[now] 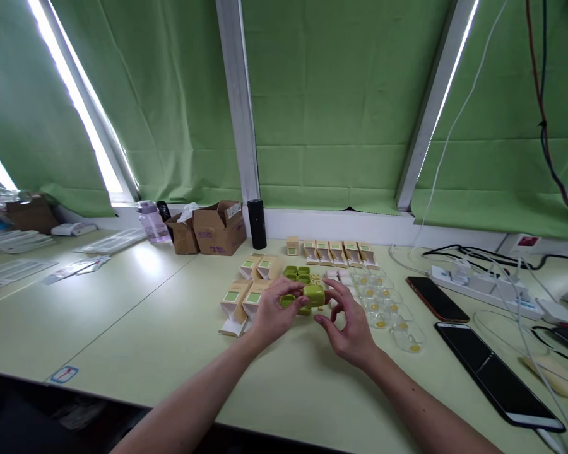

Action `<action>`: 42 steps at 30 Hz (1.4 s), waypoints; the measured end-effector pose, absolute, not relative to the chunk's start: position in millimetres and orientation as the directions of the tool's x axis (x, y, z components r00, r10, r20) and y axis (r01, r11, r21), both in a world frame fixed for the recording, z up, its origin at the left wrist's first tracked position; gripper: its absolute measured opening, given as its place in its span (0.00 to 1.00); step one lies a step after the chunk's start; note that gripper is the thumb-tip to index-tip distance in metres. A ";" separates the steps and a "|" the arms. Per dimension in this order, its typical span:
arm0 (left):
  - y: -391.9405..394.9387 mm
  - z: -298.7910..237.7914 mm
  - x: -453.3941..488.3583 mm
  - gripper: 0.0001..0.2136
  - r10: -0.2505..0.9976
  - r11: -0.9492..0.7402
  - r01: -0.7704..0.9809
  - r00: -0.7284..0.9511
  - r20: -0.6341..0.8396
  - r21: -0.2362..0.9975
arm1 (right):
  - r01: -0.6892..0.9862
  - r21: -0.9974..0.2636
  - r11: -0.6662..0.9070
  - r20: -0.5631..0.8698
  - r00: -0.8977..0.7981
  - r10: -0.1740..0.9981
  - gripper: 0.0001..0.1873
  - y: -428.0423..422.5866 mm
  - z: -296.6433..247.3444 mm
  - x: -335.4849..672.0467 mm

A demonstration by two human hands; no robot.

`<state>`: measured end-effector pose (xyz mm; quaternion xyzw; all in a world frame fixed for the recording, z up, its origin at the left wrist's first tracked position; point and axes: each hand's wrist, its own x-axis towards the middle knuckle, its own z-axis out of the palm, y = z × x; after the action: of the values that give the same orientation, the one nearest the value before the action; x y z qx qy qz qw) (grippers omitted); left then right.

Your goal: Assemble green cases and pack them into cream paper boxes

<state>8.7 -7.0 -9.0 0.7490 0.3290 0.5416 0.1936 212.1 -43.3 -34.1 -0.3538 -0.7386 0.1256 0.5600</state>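
Note:
A small, glossy green case [315, 295] with rounded edges is held just above the table between my two hands. The thumb and fingertips of my left hand [275, 310] pinch its left end. My right hand [353, 328] has curled fingers against the right end, while its thumb sits lower. Behind and below the hands are more green cases [291, 271], partly covered by my left hand. Small yellow pieces [315, 279] and pale pink pieces [344, 277] lie beside them. Open cream boxes with green squares [236, 292] stand left of my left hand.
Clear plastic shells with yellow dots [379, 307] lie right of my right hand. A row of cream boxes [338, 253] stands behind. Two phones [495, 372], a power strip [483, 290] and cables occupy the right side. Cardboard boxes [220, 228] and a black bottle [256, 224] stand at the back.

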 end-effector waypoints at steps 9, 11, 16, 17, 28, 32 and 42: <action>-4.5 -10.7 8.9 0.15 0.730 -0.676 0.357 0.202 0.653 0.645 | 0.370 -0.636 0.677 0.692 -0.115 0.712 0.29 -42.2 -31.7 211.2; -4.1 -11.6 8.7 0.15 0.739 -0.667 0.371 0.218 0.638 0.646 | 0.348 -0.655 0.670 0.679 -0.117 0.725 0.26 -42.2 -30.3 210.9; -6.9 -5.9 6.4 0.12 0.697 -0.709 0.399 0.267 0.665 0.582 | 0.286 -0.714 0.639 0.639 -0.106 0.762 0.22 -41.9 -27.4 212.0; -7.8 -3.4 5.7 0.11 0.664 -0.739 0.394 0.289 0.690 0.546 | 0.267 -0.728 0.631 0.629 -0.104 0.770 0.22 -41.7 -27.0 212.4; -10.0 -1.8 0.6 0.23 0.419 -0.892 0.378 0.492 0.763 0.247 | 0.191 -0.757 0.625 0.613 -0.123 0.780 0.17 -39.9 -26.8 216.7; -12.8 -4.5 2.0 0.26 0.402 -0.891 0.413 0.524 0.751 0.188 | 0.194 -0.760 0.620 0.605 -0.136 0.785 0.17 -39.4 -28.4 214.3; -13.6 -5.8 8.2 0.23 0.419 -0.895 0.352 0.457 0.785 0.273 | 0.312 -0.689 0.654 0.672 -0.064 0.738 0.14 -36.6 -26.6 217.5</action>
<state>8.2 -13.6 -5.8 0.8527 0.2261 0.4695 0.0354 217.5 -36.6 -26.6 -0.3722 -0.7053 0.1856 0.5741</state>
